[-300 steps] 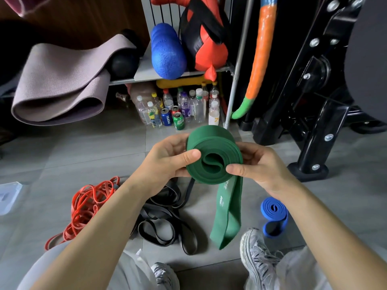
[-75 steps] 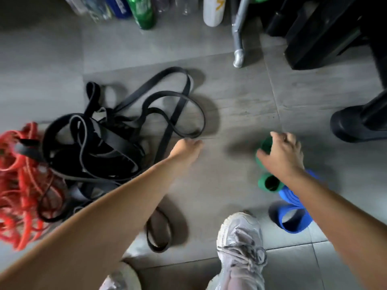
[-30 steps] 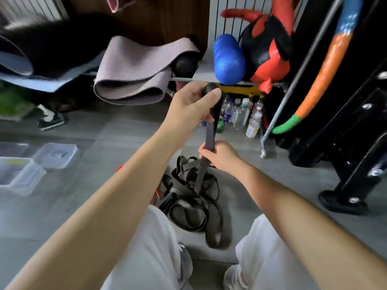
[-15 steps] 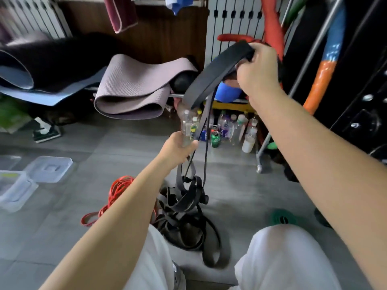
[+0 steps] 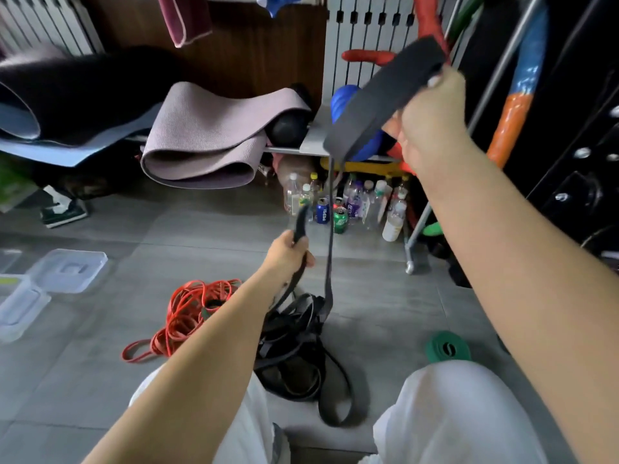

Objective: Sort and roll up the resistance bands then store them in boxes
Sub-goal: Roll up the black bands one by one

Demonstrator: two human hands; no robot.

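Note:
My right hand [image 5: 427,125] is raised high and grips the top loop of a wide black resistance band [image 5: 378,102], which hangs down toward the floor. Lower and to the left, my left hand [image 5: 288,254] grips another black strand that leads down into the tangled pile of black bands [image 5: 291,349] between my knees. A heap of thin red bands [image 5: 187,313] lies left of that pile. A rolled green band [image 5: 447,348] sits on the floor by my right knee.
Clear plastic boxes and a lid [image 5: 67,269] lie on the grey tiled floor at the far left. A shelf holds rolled mats [image 5: 207,139] and a blue roller. Bottles and cans [image 5: 338,209] stand under it. A black machine frame [image 5: 582,162] fills the right.
My right hand has lifted the black band a little higher and to the right, drawing it out of the pile. My left hand has taken hold of a second strand lower down.

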